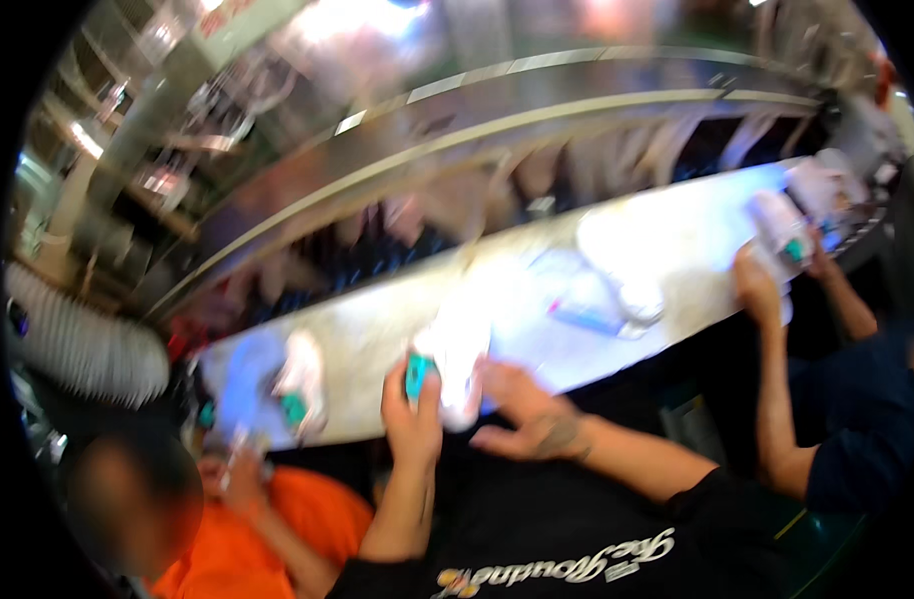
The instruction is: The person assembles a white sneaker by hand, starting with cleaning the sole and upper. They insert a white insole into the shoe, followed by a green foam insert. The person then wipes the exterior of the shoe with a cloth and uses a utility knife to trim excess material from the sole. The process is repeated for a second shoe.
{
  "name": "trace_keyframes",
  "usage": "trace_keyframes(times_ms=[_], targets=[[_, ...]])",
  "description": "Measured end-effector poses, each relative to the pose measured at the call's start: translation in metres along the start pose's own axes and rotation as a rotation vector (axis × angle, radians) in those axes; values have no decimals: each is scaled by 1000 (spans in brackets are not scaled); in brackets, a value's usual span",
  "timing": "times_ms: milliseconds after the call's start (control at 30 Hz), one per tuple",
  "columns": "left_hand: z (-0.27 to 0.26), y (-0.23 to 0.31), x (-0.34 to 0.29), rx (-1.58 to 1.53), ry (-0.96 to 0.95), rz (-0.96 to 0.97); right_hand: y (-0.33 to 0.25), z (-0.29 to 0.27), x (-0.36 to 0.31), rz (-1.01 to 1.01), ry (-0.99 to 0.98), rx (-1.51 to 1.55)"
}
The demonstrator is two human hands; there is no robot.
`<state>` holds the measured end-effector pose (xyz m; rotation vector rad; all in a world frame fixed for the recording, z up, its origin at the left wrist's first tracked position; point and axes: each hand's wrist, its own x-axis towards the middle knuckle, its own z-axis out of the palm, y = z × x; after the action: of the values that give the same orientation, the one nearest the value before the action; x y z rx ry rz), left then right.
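My left hand (413, 414) is closed around the teal end (418, 375) of a white shoe-shaped piece (461, 384), which lies along the near edge of a long pale table. Glare and motion blur wash out the far part of that piece. On its other side is my right hand (527, 407), palm inward, fingers extended and thumb apart. Its fingertips come up to the white surface; whether they touch it I cannot tell.
Similar white pieces with teal parts lie left (305, 379) and right (779, 222) on the table (372, 364). A blue-and-pink item (587, 317) lies beside another white piece (638, 298). People work on both sides; a ribbed hose (92, 334) hangs left.
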<state>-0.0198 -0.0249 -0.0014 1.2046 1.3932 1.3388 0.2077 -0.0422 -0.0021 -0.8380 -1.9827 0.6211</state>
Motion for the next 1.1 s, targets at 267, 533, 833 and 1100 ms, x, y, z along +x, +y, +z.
trace_keyframes(times_ms=[267,533,833,1100], targets=[[17,-7,14,19,-200,194,34,-63,8,654,312,155],[-12,-66,19,865,-53,564,12,-247,192,-17,893,-384],[11,-65,29,786,-104,582,29,-405,433,1,609,-1095],[7,-34,41,932,-254,482,154,-279,295,-107,312,-1279]])
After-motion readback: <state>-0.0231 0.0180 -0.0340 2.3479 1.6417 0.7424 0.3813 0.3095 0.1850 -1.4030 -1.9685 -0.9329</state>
